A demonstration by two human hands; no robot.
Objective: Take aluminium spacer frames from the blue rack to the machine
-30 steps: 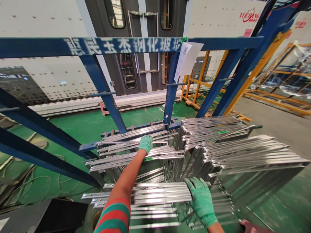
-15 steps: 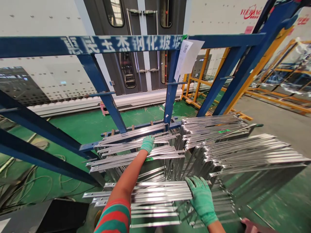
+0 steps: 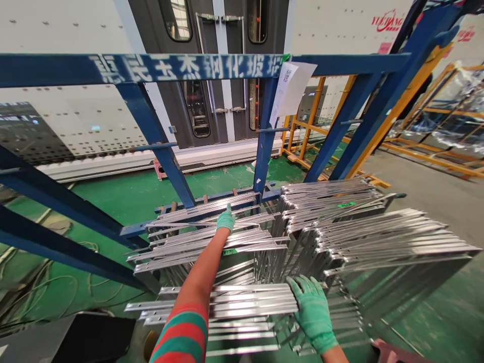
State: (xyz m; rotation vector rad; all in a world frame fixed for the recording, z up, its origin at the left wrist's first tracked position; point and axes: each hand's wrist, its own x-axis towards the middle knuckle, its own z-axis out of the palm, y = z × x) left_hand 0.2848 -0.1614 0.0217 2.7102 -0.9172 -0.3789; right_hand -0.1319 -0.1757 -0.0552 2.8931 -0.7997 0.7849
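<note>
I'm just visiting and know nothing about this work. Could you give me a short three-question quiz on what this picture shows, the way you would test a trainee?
1. True or false: both hands wear green gloves.
2. Which hand reaches farther away from the person? A) left hand B) right hand
3. Fill in: the sheet of paper hangs from the ____ rack beam.

Key
1. True.
2. A. The left hand stretches out to the far stack of metal frames, while the right hand lies flat on the near stack of metal frames, fingers spread.
3. Blue.
</note>
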